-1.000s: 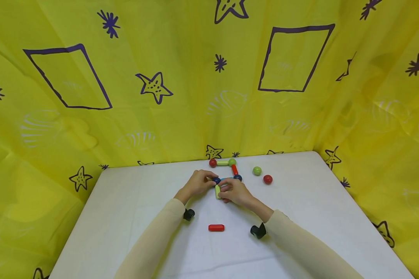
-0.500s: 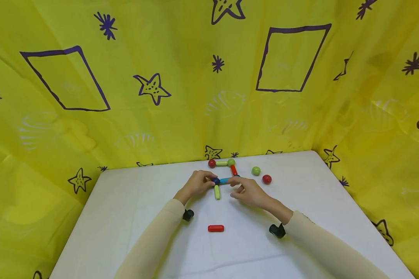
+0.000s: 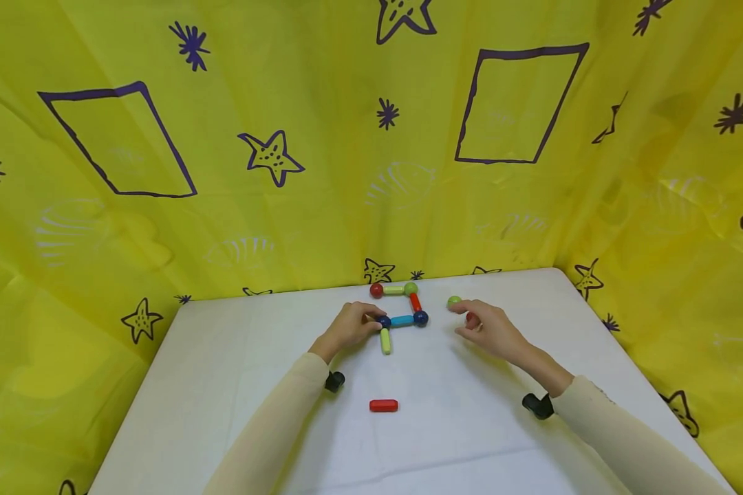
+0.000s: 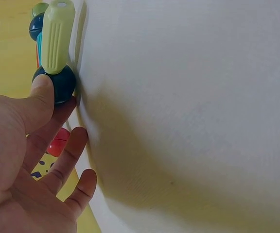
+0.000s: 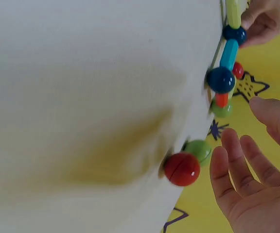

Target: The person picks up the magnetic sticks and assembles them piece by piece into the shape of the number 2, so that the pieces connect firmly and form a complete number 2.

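Observation:
My left hand (image 3: 349, 326) pinches a dark blue ball (image 4: 62, 86) between thumb and fingers. From that ball a pale green stick (image 3: 386, 341) points toward me, and a light blue stick (image 3: 402, 321) runs right to a second dark blue ball (image 5: 221, 80). A red stick (image 3: 415, 302) links that ball to a green ball (image 3: 411, 289), joined by another pale green stick (image 3: 393, 291) to a red ball (image 3: 376, 290). My right hand (image 3: 492, 333), fingers apart and holding nothing, is beside a loose red ball (image 5: 182, 169) and a loose green ball (image 5: 198, 151).
A loose red stick (image 3: 384, 405) lies on the white table (image 3: 223, 412) between my forearms. Behind the table and at its sides hangs a yellow curtain (image 3: 322, 220) with drawn stars and frames.
My right hand has let go of the pale green stick and moved right to the loose balls. My left hand remains at the blue ball.

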A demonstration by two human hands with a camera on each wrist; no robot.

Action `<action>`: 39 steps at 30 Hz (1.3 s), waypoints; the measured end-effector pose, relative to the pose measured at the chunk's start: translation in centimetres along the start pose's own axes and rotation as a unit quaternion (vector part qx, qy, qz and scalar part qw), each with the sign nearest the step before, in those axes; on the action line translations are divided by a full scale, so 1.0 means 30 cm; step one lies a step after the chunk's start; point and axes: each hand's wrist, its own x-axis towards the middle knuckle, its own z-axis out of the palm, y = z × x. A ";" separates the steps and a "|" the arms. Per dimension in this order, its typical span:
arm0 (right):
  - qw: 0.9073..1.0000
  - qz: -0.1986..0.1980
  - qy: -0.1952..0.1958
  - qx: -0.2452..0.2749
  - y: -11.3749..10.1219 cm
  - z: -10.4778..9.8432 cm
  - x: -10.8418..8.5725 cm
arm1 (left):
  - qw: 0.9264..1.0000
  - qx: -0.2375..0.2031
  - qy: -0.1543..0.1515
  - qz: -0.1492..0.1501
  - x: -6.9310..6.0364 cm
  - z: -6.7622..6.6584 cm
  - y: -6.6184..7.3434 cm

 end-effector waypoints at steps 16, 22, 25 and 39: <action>0.998 0.057 0.028 -0.022 0.117 -0.038 -0.035 | 1.000 -0.011 -0.002 0.002 -0.001 0.001 0.001; 0.994 0.104 0.008 -0.015 0.139 -0.041 -0.025 | 1.000 -0.009 0.001 0.002 -0.003 -0.001 0.000; 0.993 0.118 -0.004 -0.003 0.153 -0.039 -0.021 | 1.000 -0.010 0.002 0.001 -0.004 -0.003 0.000; 0.990 0.140 -0.020 0.012 0.182 -0.019 -0.011 | 1.000 -0.018 0.003 -0.002 -0.005 -0.001 -0.001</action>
